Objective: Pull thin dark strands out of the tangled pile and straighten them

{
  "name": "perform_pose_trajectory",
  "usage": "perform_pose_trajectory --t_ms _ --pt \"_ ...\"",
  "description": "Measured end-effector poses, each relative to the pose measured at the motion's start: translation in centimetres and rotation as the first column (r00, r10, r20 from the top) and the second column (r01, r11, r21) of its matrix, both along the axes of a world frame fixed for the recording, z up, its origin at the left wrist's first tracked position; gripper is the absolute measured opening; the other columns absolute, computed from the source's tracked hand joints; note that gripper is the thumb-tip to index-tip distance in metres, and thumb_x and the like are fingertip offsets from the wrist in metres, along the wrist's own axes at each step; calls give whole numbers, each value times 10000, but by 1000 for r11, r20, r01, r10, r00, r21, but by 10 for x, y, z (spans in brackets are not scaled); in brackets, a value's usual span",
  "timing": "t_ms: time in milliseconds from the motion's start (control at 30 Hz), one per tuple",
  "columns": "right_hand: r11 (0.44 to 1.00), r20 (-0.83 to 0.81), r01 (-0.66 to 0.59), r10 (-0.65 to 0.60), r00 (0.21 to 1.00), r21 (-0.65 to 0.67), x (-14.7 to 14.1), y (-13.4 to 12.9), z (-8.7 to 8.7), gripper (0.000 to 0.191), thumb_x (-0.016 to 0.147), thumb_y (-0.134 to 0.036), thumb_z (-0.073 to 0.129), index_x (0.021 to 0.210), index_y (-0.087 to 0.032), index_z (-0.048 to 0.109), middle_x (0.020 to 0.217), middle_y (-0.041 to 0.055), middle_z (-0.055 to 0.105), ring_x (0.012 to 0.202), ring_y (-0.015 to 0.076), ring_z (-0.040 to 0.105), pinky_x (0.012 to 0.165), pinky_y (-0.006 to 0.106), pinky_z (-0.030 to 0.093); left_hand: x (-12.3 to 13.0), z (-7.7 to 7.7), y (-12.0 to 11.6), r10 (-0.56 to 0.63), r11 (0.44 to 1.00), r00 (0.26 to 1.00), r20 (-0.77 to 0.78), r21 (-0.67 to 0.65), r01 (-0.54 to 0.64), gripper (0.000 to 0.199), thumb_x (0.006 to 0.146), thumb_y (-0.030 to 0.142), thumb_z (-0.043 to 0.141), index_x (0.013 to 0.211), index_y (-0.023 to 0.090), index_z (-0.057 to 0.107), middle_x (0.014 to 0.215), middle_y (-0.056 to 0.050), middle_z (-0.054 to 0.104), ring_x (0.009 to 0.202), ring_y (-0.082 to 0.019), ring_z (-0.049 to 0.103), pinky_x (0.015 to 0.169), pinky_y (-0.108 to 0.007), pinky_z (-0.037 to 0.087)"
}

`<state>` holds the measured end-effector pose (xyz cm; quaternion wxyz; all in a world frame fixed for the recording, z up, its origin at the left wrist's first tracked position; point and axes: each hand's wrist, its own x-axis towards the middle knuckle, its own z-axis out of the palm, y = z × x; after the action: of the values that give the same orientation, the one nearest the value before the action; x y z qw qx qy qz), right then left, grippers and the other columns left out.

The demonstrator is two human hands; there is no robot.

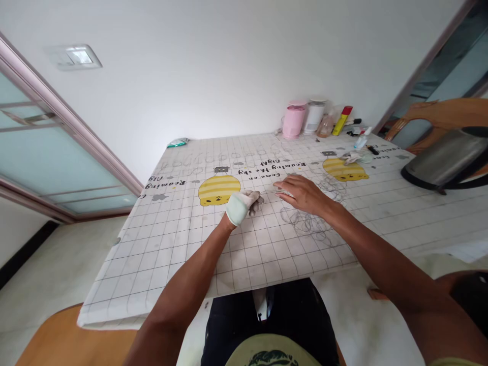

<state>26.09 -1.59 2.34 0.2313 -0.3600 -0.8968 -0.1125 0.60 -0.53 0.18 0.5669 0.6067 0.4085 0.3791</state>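
My left hand (244,204) wears a pale glove with a mint cuff and grey fingertips. It is over the middle of the table, its fingers curled; what they hold, if anything, is hidden. To its right, my bare right hand (299,193) hovers over the cloth with thumb and fingers apart and nothing between them. Thin dark tangled strands (310,226) lie beside and below my right hand. A second crumpled glove (356,157) lies farther right, on the printed yellow bear.
The table (152,264) has a checked cloth. Along the wall stand a pink container (293,121), a white container (314,117) and several bottles. A kettle (450,157) is at the right, before a wooden chair (453,114). A green-edged packet (177,143) lies at the back left.
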Motion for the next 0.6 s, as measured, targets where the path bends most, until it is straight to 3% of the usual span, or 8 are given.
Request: perform_pose_trajectory --t_ms 133,267,433,600 --pt "986 -23 -123 121 992 -114 -2 3 -6 358 1110 -279 435 1347 -215 695 918 67 746 825 206 676 773 347 520 -1 1 0 -57 998 997 -48 -37 55 322 988 320 555 760 140 694 547 -1 597 399 -82 490 424 -217 354" --pt "961 -47 -146 139 989 -236 3 0 -8 420 1077 -186 434 1411 -270 674 892 19 759 739 154 674 684 278 490 -4 6 -4 -128 991 988 -91 -55 124 320 999 303 543 759 140 681 532 10 580 385 -70 465 427 -211 340" --pt "908 -102 -96 59 993 -407 7 -7 2 439 1064 -218 437 1433 -280 667 802 -11 741 673 131 668 689 262 498 -3 8 -5 -146 988 985 -90 -66 141 321 996 294 537 770 132 698 538 7 582 385 -72 475 423 -215 326" --pt "857 -196 -42 -69 978 -513 11 -11 0 424 1080 -296 459 1475 -276 612 850 1 772 746 151 708 760 289 538 -3 2 0 -74 997 997 -22 -38 74 309 969 329 576 747 147 690 522 9 576 387 -81 477 431 -224 336"
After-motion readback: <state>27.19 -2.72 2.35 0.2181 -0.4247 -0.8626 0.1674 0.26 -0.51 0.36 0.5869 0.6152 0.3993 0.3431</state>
